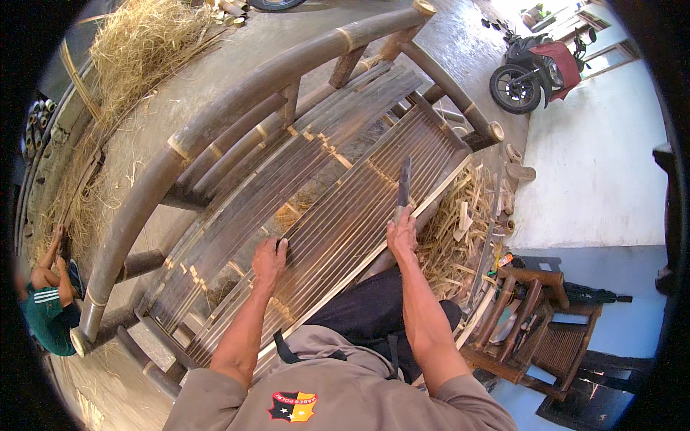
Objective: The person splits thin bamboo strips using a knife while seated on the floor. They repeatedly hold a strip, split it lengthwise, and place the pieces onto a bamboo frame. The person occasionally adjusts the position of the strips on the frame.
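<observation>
A long bamboo bench (237, 86) with a curved backrest lies across the view in front of me. Its seat is made of thin brown bamboo slats (366, 201), with an open gap between the front and rear sections. At the inner edge of the front section, my left hand (269, 262) is closed on the slats, its fingertips partly hidden. My right hand (402, 233) grips a knife (405, 181) with a dark, straight blade pointing away from me, above the front slats. Its handle is mostly covered by my fingers.
Bamboo shavings (456, 226) are heaped beside the bench on the right. A bamboo chair (532, 330) with tools on it stands at the lower right. Farther off are a red motorcycle (546, 68) and a straw-like pile (151, 50). Another person (50, 309) sits at the far left.
</observation>
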A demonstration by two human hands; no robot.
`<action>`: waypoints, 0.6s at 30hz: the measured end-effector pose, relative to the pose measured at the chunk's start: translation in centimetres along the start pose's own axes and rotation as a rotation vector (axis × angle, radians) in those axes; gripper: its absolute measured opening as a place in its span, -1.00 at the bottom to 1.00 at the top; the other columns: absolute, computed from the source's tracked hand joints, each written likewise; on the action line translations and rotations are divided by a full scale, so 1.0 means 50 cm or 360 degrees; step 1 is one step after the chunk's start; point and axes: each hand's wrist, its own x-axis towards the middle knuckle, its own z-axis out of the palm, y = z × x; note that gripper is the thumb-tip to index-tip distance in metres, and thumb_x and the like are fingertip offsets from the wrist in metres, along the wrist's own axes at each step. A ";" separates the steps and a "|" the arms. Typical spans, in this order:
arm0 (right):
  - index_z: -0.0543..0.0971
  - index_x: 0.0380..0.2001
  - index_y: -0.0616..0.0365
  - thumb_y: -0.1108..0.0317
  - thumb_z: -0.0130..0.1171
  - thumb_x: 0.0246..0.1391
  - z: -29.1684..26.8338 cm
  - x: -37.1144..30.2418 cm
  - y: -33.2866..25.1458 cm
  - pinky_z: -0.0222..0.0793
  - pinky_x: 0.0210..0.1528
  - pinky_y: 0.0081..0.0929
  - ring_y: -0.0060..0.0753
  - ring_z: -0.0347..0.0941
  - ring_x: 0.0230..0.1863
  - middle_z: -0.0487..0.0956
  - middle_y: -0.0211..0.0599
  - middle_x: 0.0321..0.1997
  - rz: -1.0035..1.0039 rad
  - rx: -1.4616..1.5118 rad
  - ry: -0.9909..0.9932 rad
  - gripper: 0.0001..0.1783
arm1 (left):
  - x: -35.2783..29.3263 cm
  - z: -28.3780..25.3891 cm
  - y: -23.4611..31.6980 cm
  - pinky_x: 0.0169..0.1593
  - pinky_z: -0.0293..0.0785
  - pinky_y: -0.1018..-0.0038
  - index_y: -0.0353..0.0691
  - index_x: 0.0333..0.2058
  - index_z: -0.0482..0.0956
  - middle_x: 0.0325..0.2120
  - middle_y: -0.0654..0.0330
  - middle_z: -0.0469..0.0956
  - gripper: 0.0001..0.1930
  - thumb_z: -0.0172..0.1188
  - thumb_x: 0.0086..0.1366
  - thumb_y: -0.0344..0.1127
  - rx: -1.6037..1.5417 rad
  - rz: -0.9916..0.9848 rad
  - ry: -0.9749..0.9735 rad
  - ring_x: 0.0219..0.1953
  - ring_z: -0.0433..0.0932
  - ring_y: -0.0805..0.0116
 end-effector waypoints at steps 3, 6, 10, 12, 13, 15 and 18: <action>-0.19 0.48 0.07 0.12 0.00 0.30 -0.003 0.000 -0.003 0.31 0.15 0.15 0.33 0.23 0.24 0.11 0.11 0.39 -0.0005 -0.0023 0.0000 -0.13 | -0.006 0.007 0.007 -0.10 0.46 0.11 -0.19 -0.16 0.60 -0.23 -0.02 0.57 -0.66 0.14 0.34 -0.03 0.0047 0.0017 0.0060 -0.14 0.54 -0.07; -0.18 0.48 0.08 0.11 -0.01 0.30 -0.002 0.000 -0.002 0.30 0.14 0.14 0.31 0.23 0.24 0.10 0.10 0.40 0.0009 -0.0047 -0.0046 -0.14 | -0.011 0.011 0.008 -0.13 0.47 0.10 -0.19 -0.16 0.60 -0.25 -0.02 0.57 -0.66 0.15 0.33 -0.03 0.0064 0.0063 0.0120 -0.18 0.55 -0.07; -0.18 0.48 0.10 0.10 -0.02 0.31 0.000 0.002 0.002 0.28 0.15 0.16 0.32 0.24 0.23 0.08 0.12 0.41 -0.0017 -0.0009 -0.0014 -0.14 | -0.010 0.015 0.006 -0.14 0.46 0.10 -0.19 -0.18 0.60 -0.28 -0.03 0.56 -0.67 0.16 0.32 -0.03 0.0051 0.0069 0.0189 -0.21 0.54 -0.08; -0.18 0.47 0.10 0.10 -0.03 0.32 -0.001 0.001 0.004 0.26 0.15 0.18 0.35 0.24 0.22 0.06 0.12 0.42 -0.0084 -0.0010 0.0008 -0.15 | -0.010 0.018 0.005 -0.11 0.45 0.08 -0.16 -0.13 0.59 -0.25 -0.01 0.55 -0.67 0.16 0.33 -0.04 0.0069 0.0038 0.0115 -0.16 0.52 -0.06; -0.18 0.47 0.10 0.10 -0.03 0.32 -0.001 0.000 0.004 0.26 0.15 0.19 0.36 0.24 0.22 0.06 0.12 0.42 -0.0045 0.0006 -0.0017 -0.15 | -0.012 0.020 0.006 -0.09 0.44 0.06 -0.15 -0.11 0.59 -0.23 0.00 0.54 -0.67 0.16 0.33 -0.04 0.0082 0.0027 0.0118 -0.14 0.52 -0.05; -0.16 0.47 0.10 0.11 -0.03 0.32 -0.003 -0.004 0.005 0.26 0.14 0.21 0.37 0.24 0.21 0.07 0.12 0.41 -0.0070 -0.0016 -0.0016 -0.17 | -0.016 0.025 0.007 -0.02 0.40 0.03 -0.10 -0.02 0.56 -0.19 0.01 0.53 -0.63 0.15 0.33 -0.02 0.0174 0.0081 0.0130 -0.08 0.48 -0.03; -0.15 0.47 0.10 0.12 -0.03 0.32 -0.005 -0.008 0.001 0.27 0.12 0.23 0.37 0.25 0.20 0.09 0.13 0.39 -0.0076 -0.0049 -0.0008 -0.18 | -0.020 0.032 0.007 0.07 0.32 -0.01 -0.03 0.10 0.51 -0.12 0.03 0.50 -0.56 0.14 0.34 0.02 0.0216 0.0030 0.0072 0.00 0.44 -0.02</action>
